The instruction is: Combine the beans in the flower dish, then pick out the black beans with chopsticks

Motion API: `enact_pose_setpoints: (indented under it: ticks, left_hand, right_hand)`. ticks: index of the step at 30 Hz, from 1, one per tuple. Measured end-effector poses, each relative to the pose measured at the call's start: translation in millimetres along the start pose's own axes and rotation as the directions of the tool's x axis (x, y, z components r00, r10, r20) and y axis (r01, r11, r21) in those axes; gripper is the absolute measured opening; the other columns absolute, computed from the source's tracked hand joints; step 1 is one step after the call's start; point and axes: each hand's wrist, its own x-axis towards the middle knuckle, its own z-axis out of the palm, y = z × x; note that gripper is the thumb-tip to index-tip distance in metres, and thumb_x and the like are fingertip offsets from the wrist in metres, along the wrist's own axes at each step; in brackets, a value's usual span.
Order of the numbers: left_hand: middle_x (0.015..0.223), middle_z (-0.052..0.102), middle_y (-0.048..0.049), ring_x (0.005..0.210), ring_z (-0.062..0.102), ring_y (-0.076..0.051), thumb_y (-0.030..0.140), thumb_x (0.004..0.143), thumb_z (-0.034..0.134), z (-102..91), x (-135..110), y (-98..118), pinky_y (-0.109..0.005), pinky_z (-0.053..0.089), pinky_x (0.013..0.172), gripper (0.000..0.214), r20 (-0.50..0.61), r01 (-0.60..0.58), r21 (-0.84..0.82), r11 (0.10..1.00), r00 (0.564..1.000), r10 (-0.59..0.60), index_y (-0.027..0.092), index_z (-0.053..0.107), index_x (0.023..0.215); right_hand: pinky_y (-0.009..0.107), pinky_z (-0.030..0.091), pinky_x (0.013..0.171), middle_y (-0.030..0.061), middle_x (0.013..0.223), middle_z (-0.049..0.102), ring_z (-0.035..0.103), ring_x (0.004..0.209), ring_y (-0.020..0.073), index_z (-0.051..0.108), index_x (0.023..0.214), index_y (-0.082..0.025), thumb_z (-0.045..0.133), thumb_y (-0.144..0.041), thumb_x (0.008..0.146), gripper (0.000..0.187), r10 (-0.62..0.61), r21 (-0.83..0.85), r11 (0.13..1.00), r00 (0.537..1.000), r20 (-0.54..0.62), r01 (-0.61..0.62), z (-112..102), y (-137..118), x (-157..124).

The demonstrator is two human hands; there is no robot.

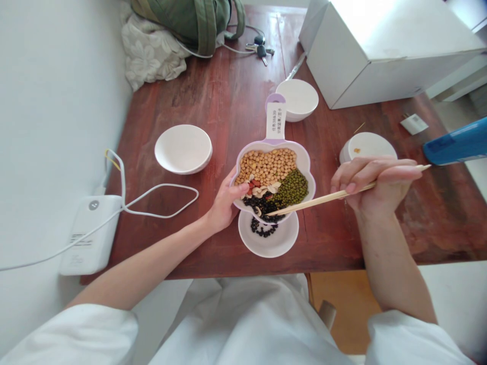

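Observation:
My left hand (224, 200) is closed on the left rim of a flower-shaped bowl (311, 167) with a purple edge and a labelled handle. Inside it lie yellow soybeans (268, 163), green mung beans (292, 189), black beans (254, 204) and a few pale and red nuts (262, 189). Long wooden chopsticks (325, 200) are gripped in my right hand (380, 185), their tips among the black beans. Partly under the flower-shaped bowl stands a small white bowl (283, 243) holding black beans.
White bowls stand at left (183, 149), behind (300, 99) and at right (367, 144), the right one with a yellow bit in it. A power bank (91, 235) with a looping cable is at left. Keys (262, 50), a green bag (182, 20) and a white box (342, 61) lie farther back.

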Motion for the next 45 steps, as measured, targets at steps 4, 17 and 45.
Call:
enact_pose_setpoints:
  ticks: [4, 17, 45]
  left_hand:
    - [0.14, 0.079, -0.0106, 0.143, 0.067, -0.042, 0.047, 0.079, 0.085, -0.1, 0, 0, -0.055, 0.056, 0.121, 0.073, -0.008, 0.009, -0.007, 1.0, 1.0, -0.009, 0.023, 0.068, 0.146]
    - [0.138, 0.079, -0.0105, 0.139, 0.07, -0.04, 0.045, 0.079, 0.085, 0.7, -1, 1, -0.053, 0.056, 0.121, 0.068, -0.024, 0.02, -0.006, 1.0, 1.0, -0.02, 0.021, 0.071, 0.142]
    - [0.115, 0.086, -0.008, 0.135, 0.072, -0.039, 0.048, 0.084, 0.083, 2.8, -1, 3, -0.054, 0.054, 0.123, 0.069, -0.009, 0.036, -0.023, 0.999, 0.999, -0.037, 0.021, 0.069, 0.145]
  right_hand:
    - [0.031, 0.048, 0.031, 0.0046, 0.036, 0.051, 0.05, 0.027, 0.0175, 0.068, 0.044, -0.02, 0.06, -0.071, 0.102, 0.078, -0.01, 0.036, 0.999, 1.0, -0.009, 0.01, -1, 3, 0]
    - [0.025, 0.037, 0.027, -0.0027, 0.037, 0.044, 0.044, 0.028, 0.0116, 0.058, 0.042, -0.024, 0.064, -0.067, 0.102, 0.074, -0.107, 0.001, 0.994, 0.963, -0.247, 0.111, 2, 6, 3]
    - [0.036, 0.047, 0.038, 0.0035, 0.051, 0.066, 0.067, 0.045, 0.0225, 0.077, 0.059, -0.023, 0.065, -0.065, 0.102, 0.062, -0.03, -0.093, 0.995, 1.0, 0.009, 0.03, 10, -7, -11]
